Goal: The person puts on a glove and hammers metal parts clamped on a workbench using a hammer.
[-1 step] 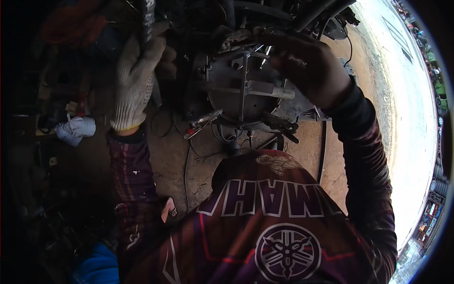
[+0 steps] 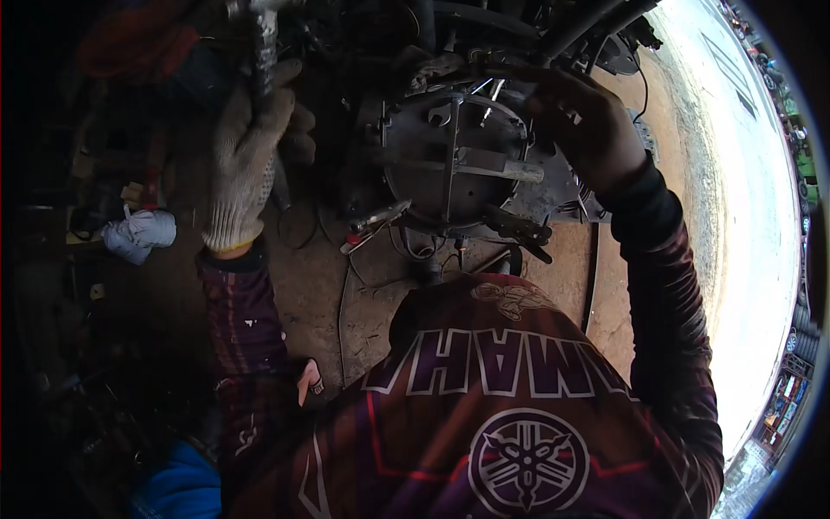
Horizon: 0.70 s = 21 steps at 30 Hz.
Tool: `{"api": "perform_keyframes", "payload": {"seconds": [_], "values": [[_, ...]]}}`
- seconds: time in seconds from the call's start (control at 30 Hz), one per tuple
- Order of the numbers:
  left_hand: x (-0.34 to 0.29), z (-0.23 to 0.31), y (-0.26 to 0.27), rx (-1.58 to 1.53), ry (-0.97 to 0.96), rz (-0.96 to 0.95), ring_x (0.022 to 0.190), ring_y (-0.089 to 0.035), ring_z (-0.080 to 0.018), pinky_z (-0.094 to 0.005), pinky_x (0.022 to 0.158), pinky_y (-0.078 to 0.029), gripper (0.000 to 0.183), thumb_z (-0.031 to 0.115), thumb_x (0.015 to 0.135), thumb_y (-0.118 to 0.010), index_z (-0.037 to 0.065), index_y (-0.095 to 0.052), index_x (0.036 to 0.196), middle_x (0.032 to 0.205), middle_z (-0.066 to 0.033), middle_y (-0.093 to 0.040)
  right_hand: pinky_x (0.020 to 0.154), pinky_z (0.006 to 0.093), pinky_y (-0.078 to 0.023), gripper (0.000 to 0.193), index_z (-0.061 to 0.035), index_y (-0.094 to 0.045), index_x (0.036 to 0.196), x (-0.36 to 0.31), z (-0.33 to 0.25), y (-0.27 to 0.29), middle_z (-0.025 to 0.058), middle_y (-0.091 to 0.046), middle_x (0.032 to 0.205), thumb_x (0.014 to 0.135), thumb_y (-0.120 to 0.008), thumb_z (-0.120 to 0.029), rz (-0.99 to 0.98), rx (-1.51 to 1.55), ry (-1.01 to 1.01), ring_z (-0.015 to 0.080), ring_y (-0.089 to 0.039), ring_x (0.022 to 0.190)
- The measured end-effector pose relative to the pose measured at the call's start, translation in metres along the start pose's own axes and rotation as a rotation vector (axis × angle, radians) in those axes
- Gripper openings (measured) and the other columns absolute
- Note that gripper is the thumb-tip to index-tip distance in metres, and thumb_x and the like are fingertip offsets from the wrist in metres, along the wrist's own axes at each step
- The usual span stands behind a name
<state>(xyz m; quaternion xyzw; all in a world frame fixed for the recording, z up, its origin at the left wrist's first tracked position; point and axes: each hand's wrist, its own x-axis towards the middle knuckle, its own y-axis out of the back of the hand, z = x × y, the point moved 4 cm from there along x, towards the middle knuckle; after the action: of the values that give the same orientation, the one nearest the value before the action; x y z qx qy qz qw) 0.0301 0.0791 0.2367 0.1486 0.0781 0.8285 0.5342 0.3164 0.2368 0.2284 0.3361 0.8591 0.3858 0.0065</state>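
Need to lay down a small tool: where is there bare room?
Brown floor shows bare between the left sleeve and thin cable, and between the black hose and right sleeve. Crowded: the round metal plate beside the right hand, with bars and a wrench over it and plier-like tools at its near edge.

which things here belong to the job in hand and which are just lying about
Seemingly in the job:
- grey metal hammer-like tool, in the white-gloved left hand
- round dark metal frame, near the right hand

Seemingly lying about:
- pale grey crumpled cloth
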Motion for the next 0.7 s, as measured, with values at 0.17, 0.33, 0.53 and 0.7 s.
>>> {"api": "perform_keyframes", "payload": {"seconds": [0.17, 0.33, 0.53, 0.7], "values": [[-0.057, -0.083, 0.010, -0.057, 0.265, -0.017, 0.073, -0.056, -0.0044, -0.0213, 0.065, -0.047, 0.038, 0.023, 0.100, -0.054, 0.002, -0.054, 0.132, 0.087, 0.0009, -0.061, 0.079, 0.0395, -0.052, 0.034, -0.0096, -0.068, 0.113, -0.060, 0.109, -0.046, 0.0113, -0.063, 0.099, 0.083, -0.074, -0.024, -0.019, -0.273, 0.016, 0.0285, -0.064, 0.090], [-0.078, -0.112, -0.003, -0.105, 0.395, -0.107, 0.080, -0.058, -0.0065, -0.0228, 0.070, -0.049, 0.028, 0.020, 0.097, -0.061, 0.000, -0.060, 0.116, 0.094, -0.0010, -0.061, 0.088, 0.0428, -0.049, 0.038, -0.0102, -0.068, 0.110, -0.076, 0.126, -0.080, 0.0100, -0.063, 0.103, 0.077, -0.077, -0.025, -0.105, -0.355, 0.030, 0.0323, -0.059, 0.101], [-0.093, -0.142, -0.004, 0.276, 0.150, -0.110, 0.082, -0.065, -0.0155, -0.0302, 0.061, -0.054, 0.021, 0.014, 0.090, -0.067, 0.003, -0.063, 0.108, 0.099, -0.0106, -0.063, 0.087, 0.0407, -0.051, 0.036, -0.0096, -0.068, 0.112, -0.074, 0.135, -0.082, 0.0121, -0.063, 0.107, 0.078, -0.077, -0.021, -0.011, -0.362, -0.001, 0.0334, -0.061, 0.100], [-0.111, -0.147, -0.010, 0.658, -0.039, -0.094, 0.081, -0.061, -0.0226, -0.0324, 0.071, -0.050, 0.022, 0.018, 0.093, -0.062, 0.000, -0.060, 0.105, 0.089, -0.0124, -0.058, 0.084, 0.0408, -0.051, 0.034, -0.0100, -0.068, 0.111, -0.079, 0.131, -0.085, 0.0115, -0.063, 0.105, 0.079, -0.076, -0.021, 0.006, -0.363, -0.007, 0.0324, -0.062, 0.098]]}}
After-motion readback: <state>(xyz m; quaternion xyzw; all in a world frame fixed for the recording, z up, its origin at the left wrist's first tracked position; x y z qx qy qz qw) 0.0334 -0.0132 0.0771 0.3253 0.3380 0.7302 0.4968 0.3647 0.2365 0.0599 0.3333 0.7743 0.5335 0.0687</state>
